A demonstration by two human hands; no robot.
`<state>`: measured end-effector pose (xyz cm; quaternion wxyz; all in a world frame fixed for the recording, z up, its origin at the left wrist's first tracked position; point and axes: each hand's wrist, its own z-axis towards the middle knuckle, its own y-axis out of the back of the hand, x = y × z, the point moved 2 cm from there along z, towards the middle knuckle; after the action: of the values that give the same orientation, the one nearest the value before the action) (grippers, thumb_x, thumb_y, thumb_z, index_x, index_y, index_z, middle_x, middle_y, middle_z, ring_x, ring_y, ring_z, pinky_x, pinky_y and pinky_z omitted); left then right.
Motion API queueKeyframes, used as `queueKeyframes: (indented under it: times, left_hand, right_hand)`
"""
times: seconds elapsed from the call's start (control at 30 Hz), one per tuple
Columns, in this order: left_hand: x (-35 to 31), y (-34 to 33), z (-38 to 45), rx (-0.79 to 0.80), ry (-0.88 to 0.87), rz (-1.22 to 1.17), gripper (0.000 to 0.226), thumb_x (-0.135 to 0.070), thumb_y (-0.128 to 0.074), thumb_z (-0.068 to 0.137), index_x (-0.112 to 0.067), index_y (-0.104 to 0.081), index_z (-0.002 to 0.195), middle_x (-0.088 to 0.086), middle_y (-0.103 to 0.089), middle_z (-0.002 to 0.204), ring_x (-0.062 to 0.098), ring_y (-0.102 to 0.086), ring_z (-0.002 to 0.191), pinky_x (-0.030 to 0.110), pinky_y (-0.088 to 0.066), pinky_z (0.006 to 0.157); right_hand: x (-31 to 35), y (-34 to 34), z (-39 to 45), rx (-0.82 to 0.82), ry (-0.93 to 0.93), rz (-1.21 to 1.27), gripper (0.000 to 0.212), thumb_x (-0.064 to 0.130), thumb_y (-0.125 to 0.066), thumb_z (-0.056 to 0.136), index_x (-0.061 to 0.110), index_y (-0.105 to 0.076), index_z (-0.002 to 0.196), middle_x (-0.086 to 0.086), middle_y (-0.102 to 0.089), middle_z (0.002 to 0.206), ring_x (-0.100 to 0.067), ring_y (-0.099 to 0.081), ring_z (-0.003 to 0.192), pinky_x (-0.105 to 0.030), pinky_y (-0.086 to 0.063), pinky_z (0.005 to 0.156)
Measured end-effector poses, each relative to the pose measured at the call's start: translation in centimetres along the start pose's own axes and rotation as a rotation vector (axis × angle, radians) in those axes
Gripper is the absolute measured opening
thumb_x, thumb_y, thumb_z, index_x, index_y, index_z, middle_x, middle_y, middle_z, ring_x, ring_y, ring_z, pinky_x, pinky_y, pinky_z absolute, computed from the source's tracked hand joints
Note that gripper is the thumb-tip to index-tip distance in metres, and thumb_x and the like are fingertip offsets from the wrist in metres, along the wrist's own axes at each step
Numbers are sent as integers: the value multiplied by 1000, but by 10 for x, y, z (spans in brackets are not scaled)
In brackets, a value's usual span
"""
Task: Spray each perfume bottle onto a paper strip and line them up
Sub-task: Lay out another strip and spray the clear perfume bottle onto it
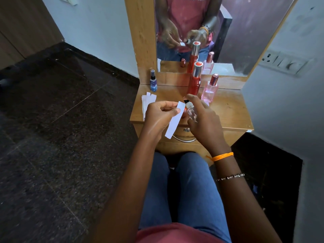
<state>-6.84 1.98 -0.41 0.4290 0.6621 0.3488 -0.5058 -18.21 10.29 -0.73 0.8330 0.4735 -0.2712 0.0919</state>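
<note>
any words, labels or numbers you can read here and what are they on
None can be read.
Red shirt in the mirror: white letters, cut off at the top edge and mirrored, unreadable.
Small blue bottle: a label, too small and blurred to read.
Tall red bottle, pink bottle, clear bottle in the right hand: no text visible.
Paper strip in the left hand: blank.

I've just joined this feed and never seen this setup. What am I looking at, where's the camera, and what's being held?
There is no machine: a person works with bare hands, filmed from a camera on their head looking down. The left hand pinches a paper strip. The right hand grips a small clear bottle, one finger on its sprayer, aimed at the strip. On the wooden dresser stand a blue bottle, a tall red bottle and a pink bottle, with spare strips at left. A mirror behind reflects it all.
</note>
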Motion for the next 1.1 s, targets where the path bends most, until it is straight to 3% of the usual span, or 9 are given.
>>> queueKeyframes:
  times: [0.13,0.33,0.73,0.87,0.97,1.1]
  left_hand:
    - [0,-3,-1,15,-15,1,21,-19,-73,78,-22,-71,99,-26,-62,74,-6,-61,72,6,-45,52]
    - [0,-5,-1,9,-15,-3,23,-19,-73,78,-22,-70,100,-25,-62,76,-4,-61,75,14,-46,59]
    - [-1,-5,-5,22,-10,-59,24,-14,-71,79,-18,-70,102,-17,-66,79,-2,-62,75,12,-47,60]
    - [-3,-8,-7,30,4,-165,18,-9,-69,81,-17,-71,97,-14,-68,79,-12,-62,65,5,-45,50]
    - [-6,-14,-10,32,16,-281,18,-8,-68,81,-25,-68,87,-9,-70,83,-2,-66,74,8,-48,55]
    - [-8,-27,-13,12,20,-343,18,-10,-68,81,-26,-67,89,-7,-71,90,8,-67,88,13,-51,62]
  right_hand:
    - [0,-1,0,-26,23,-31,56,5,-60,82,26,-45,131,-7,-61,120,-37,-63,90,-36,-48,64]
    - [-2,-4,-2,-20,34,-61,62,0,-60,76,25,-45,130,-7,-62,121,-40,-63,88,-33,-45,62]
    - [1,-4,-3,-29,11,-35,54,0,-58,78,23,-45,125,-6,-65,109,-34,-63,83,-27,-37,61]
    - [-1,0,0,-54,-172,391,43,10,-61,86,26,-45,124,-1,-61,98,-14,-59,74,-24,-43,58]
    - [-1,6,0,-13,-376,844,44,6,-62,85,26,-45,121,-6,-60,87,-4,-55,57,-16,-41,44]
    - [-6,9,-2,-41,-572,1101,37,-1,-60,86,25,-48,110,1,-53,66,-2,-46,41,-15,-33,35]
